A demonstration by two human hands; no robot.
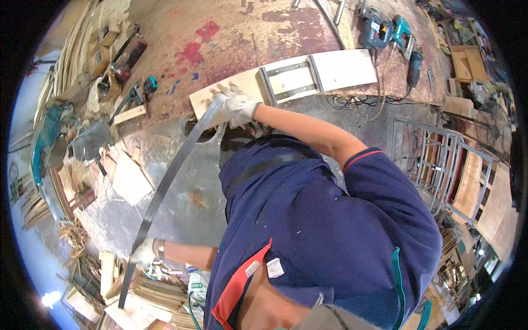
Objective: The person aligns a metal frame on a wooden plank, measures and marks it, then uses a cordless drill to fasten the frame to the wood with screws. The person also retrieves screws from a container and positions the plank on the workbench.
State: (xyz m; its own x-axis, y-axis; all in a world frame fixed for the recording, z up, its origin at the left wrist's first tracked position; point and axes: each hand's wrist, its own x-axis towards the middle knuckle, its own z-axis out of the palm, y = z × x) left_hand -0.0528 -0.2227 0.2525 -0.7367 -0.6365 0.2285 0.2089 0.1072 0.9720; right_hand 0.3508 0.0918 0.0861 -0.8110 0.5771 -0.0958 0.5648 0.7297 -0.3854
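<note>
A long flat metal bar [171, 171] runs slantwise between my hands. My left hand [144, 252], in a white work glove with a band at the wrist, is closed round its lower part. At the upper end, my right hand [237, 105], also gloved with fingertips showing, holds the bar over the left end of a pale board [349, 69]. The board lies along the near edge of the worktable [231, 41]. On it, right of my right hand, rests a small metal frame [291, 78] of two dark bars joined by drilled flat strips.
Power tools [377, 30] and a dark-bodied grinder [415, 69] lie at the table's right, with tangled cables [357, 103]. A clamp [132, 98] sits at left. Wood offcuts [148, 300] are piled near my left hand. A metal rack [440, 162] stands at right.
</note>
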